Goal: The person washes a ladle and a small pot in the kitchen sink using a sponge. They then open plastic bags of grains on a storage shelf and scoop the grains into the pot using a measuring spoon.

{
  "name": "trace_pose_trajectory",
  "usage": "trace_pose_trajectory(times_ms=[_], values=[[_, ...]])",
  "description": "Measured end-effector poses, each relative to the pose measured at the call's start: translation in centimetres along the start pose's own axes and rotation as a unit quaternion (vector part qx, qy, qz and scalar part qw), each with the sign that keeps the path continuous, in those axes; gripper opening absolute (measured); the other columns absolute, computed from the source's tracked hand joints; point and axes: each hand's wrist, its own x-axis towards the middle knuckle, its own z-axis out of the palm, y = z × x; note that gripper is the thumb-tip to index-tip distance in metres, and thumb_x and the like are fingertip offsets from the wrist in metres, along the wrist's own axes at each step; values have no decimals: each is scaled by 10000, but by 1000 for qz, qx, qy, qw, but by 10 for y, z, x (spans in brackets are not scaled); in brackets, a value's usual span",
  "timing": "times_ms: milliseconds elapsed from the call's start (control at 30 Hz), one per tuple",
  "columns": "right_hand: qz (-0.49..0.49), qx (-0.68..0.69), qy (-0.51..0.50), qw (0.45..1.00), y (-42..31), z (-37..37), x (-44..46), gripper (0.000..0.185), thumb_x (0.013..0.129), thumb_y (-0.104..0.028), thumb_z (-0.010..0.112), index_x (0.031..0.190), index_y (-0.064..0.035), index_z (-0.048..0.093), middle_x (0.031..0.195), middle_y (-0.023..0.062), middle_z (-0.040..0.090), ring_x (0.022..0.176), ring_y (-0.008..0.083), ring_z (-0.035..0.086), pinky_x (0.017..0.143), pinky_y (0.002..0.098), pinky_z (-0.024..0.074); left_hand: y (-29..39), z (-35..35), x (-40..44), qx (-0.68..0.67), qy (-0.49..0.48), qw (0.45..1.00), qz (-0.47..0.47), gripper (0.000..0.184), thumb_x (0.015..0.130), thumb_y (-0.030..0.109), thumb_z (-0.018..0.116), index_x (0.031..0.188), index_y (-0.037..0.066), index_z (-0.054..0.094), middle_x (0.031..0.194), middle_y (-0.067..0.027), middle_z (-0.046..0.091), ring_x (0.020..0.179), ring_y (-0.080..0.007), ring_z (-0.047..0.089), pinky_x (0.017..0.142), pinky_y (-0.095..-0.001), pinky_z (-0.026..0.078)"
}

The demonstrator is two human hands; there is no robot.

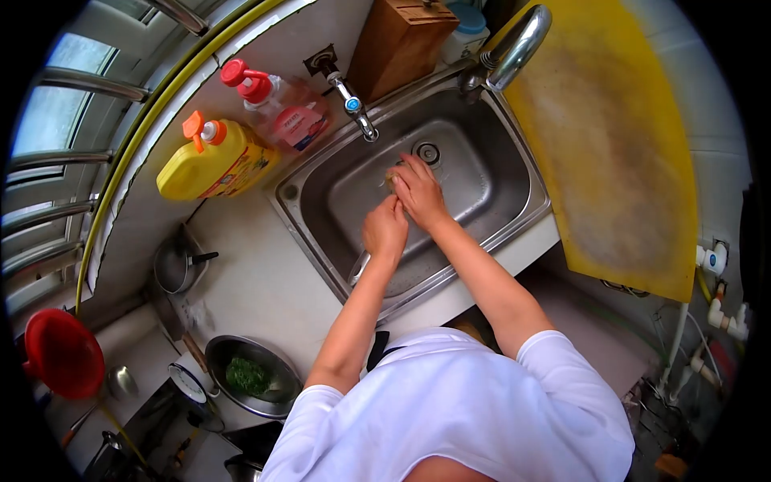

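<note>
both hands meet over the one sink (502, 233), near its drain (427, 153). the right hand (419, 193) has its fingers together, curved against one small yellowish-brown thing (391, 178); the left hand (385, 228) is curled just beside it. whether either is clamped on it, i cannot tell. two pump bottles, one yellow (217, 165) and one clear with a red top (285, 116), stand past the sink's left edge. one bowl (277, 357) of greens (250, 376) sits by the bench's (255, 277) near left corner.
</note>
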Motion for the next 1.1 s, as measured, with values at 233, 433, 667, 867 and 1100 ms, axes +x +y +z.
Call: trace_pose_trajectory(times_ms=[233, 433, 667, 867, 1100], values=[[209, 125, -25, 970, -18, -1, 8, 281, 860, -267, 512, 994, -60, 648, 1079, 140, 613, 961, 331, 590, 834, 388, 457, -3, -15, -17, 13, 61, 997, 49, 175, 871, 257, 542, 900, 126, 655, 799, -153, 643, 735, -374, 610, 649, -464, 474], [355, 175, -2, 919, 2, 1, 5, 321, 846, -308, 479, 966, -66, 654, 1004, 159, 631, 898, 328, 614, 770, 376, 474, 2, -23, -33, 17, 57, 996, 70, 190, 870, 273, 557, 932, 134, 670, 794, -141, 645, 752, -362, 613, 654, -442, 479], [400, 414, -73, 815, 8, -31, 9, 265, 924, -214, 452, 1032, -15, 590, 849, 4, 596, 761, 106, 570, 693, 261, 471, -5, -36, -54, -26, 22, 995, 93, 166, 876, 251, 557, 926, 127, 657, 783, -128, 642, 727, -342, 612, 629, -413, 474], [72, 105, -76, 989, -36, -40, -9, 299, 916, -273, 490, 1032, -19, 598, 916, 24, 596, 885, 98, 560, 769, 255, 449, -12, -38, -51, 28, 43, 990, 132, 157, 869, 259, 570, 907, 131, 653, 787, -129, 637, 724, -341, 609, 617, -401, 472], [376, 434, -138, 807, -11, -58, 4, 279, 903, -272, 552, 1015, -26, 622, 848, 33, 626, 742, 114, 607, 658, 276, 504, -26, -30, -61, -52, 69, 974, 211, 161, 867, 249, 586, 874, 100, 646, 768, -113, 632, 690, -320, 605, 593, -371, 468]])
